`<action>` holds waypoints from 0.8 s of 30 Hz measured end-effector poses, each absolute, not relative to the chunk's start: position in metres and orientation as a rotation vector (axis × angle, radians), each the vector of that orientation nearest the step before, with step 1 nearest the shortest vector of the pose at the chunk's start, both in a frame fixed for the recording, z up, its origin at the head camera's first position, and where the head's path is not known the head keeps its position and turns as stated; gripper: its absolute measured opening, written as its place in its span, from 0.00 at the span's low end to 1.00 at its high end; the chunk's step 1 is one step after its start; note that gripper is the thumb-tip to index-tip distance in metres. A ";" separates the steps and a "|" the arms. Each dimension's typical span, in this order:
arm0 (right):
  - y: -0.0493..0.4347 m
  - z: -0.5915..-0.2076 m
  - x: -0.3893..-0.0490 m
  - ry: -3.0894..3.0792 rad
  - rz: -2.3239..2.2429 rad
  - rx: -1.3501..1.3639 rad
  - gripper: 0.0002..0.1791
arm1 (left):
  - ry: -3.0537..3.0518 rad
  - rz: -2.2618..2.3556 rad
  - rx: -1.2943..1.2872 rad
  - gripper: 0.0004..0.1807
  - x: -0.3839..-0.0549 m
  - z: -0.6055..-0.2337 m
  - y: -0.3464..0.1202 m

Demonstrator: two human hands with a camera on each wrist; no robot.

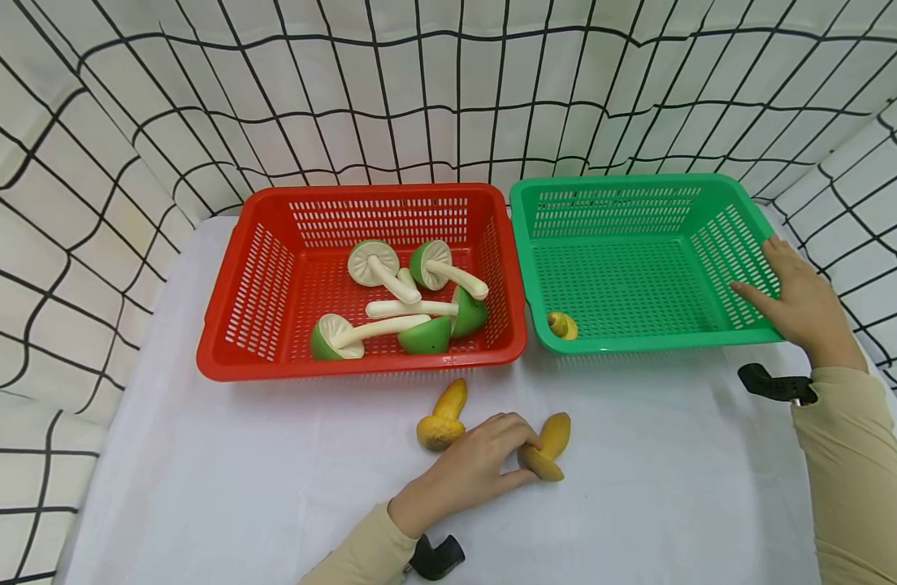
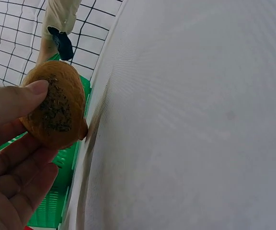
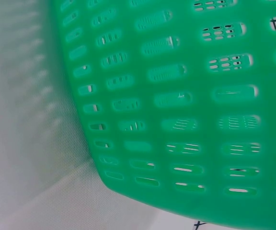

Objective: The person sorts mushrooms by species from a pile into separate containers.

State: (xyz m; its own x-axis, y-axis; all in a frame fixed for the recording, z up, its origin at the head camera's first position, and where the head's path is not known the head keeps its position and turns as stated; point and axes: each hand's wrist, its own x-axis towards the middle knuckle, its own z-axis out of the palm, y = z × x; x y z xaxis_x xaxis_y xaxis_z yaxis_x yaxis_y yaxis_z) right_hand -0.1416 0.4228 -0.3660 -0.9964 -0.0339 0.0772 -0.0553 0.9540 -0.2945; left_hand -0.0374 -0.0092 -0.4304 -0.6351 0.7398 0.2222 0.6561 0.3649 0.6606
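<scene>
My left hand (image 1: 472, 461) pinches a yellow toy mushroom (image 1: 555, 437) by its cap, over the white cloth in front of the baskets. In the left wrist view, the thumb presses on the domed, dark-speckled cap (image 2: 63, 112), with fingers on its other side. A second yellow mushroom (image 1: 441, 422) lies beside that hand, towards the red basket. At the far right, my right hand (image 1: 814, 305) rests on the side rim of the green basket (image 1: 639, 345), its thumb stretched over the inside. The right wrist view has only the slotted basket wall (image 3: 128, 105), not the hand.
A red basket (image 1: 361, 370) at left holds several green-capped mushrooms (image 1: 426, 335) with white stems. One yellow mushroom (image 1: 563, 326) sits in the green basket's near left corner. A black-gridded white curtain (image 1: 434, 89) stands behind the baskets and at both sides.
</scene>
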 end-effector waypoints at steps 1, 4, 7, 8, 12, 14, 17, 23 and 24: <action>0.423 -0.366 -0.142 -3.035 0.460 0.068 0.43 | 2.497 1.136 1.294 0.16 -0.037 -0.431 -0.009; 0.423 -0.366 -0.142 -3.036 0.457 0.068 0.43 | 2.478 1.167 1.322 0.15 -0.038 -0.430 -0.009; 0.423 -0.366 -0.142 -3.038 0.453 0.068 0.43 | 2.455 1.187 1.345 0.15 -0.038 -0.430 -0.009; 0.423 -0.366 -0.143 -3.039 0.452 0.068 0.43 | 2.450 1.189 1.350 0.15 -0.038 -0.430 -0.009; 0.422 -0.366 -0.143 -3.040 0.447 0.066 0.44 | 2.445 1.182 1.374 0.15 -0.039 -0.429 -0.008; 0.422 -0.366 -0.143 -3.039 0.446 0.067 0.44 | 2.448 1.180 1.385 0.15 -0.040 -0.428 -0.007; 0.422 -0.365 -0.143 -3.037 0.443 0.065 0.44 | 2.454 1.187 1.397 0.15 -0.042 -0.426 -0.007; 0.421 -0.365 -0.142 -3.025 0.455 0.071 0.43 | 2.482 1.194 1.420 0.16 -0.047 -0.419 -0.007; 0.422 -0.365 -0.142 -3.024 0.457 0.072 0.43 | 2.486 1.194 1.420 0.16 -0.047 -0.418 -0.007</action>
State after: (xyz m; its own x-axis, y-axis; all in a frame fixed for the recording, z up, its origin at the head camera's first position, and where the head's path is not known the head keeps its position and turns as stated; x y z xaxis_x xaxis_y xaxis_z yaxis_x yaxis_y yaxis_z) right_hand -0.1418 0.4215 -0.3648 -0.9955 -0.0340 0.0887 -0.0587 0.9543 -0.2932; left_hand -0.0474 -0.0074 -0.4183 -0.5802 0.7486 0.3208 0.7183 0.2848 0.6347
